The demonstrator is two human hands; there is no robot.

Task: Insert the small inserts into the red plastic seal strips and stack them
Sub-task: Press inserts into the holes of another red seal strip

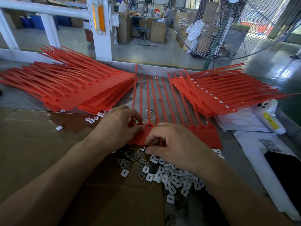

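A red sheet of joined seal strips (206,136) lies flat before me, its long tails pointing away. My left hand (117,126) pinches the sheet's left end at a socket. My right hand (172,144) has curled fingers at the sheet's near edge, over a heap of small white inserts (164,175); I cannot tell whether an insert is between its fingertips. One stack of red strip sheets (73,85) lies at the back left. Another stack of red strip sheets (219,93), showing white inserts in its sockets, lies at the back right.
Brown cardboard (32,152) covers the left of the bench. A few stray inserts (91,119) lie near the left stack. A white phone (268,116), white bags and a dark phone (286,173) sit at the right. A large fan (228,26) stands behind the bench.
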